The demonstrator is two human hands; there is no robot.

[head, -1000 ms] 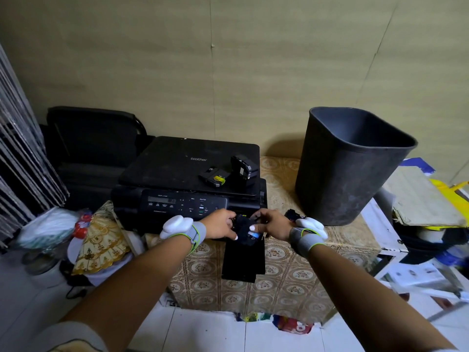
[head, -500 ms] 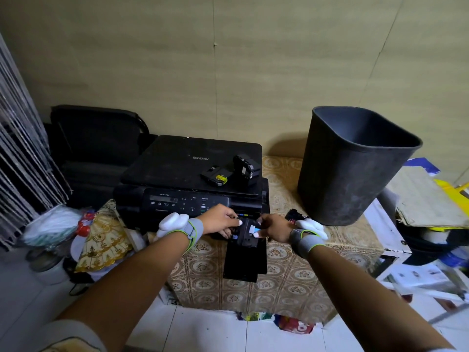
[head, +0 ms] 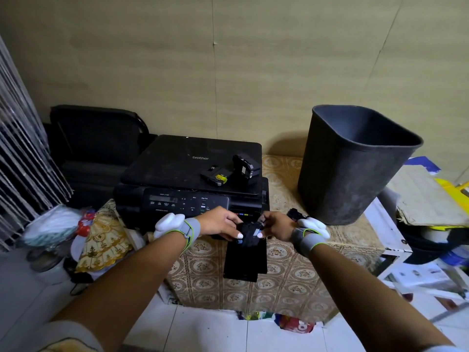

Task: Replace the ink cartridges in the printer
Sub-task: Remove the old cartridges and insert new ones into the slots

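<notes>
A black printer [head: 177, 171] sits on a patterned table. My left hand [head: 218, 224] and my right hand [head: 275, 226] both pinch a small black ink cartridge [head: 248, 233] with a blue mark, just in front of the printer's right front corner, above the hanging black flap [head: 245, 261]. Two more cartridges lie on the printer lid: one with a yellow label [head: 215, 176], one upright and black [head: 245, 168]. Another dark piece [head: 295, 214] lies on the table behind my right wrist.
A large dark bin [head: 355, 163] stands on the table to the right. A black chair [head: 96, 138] is behind left. Bags and a gold fan [head: 101, 237] crowd the left; papers and a white shelf [head: 388, 224] crowd the right.
Both hands with the cartridge have drawn slightly back from the printer front and lowered a little. The view has shifted a bit.
</notes>
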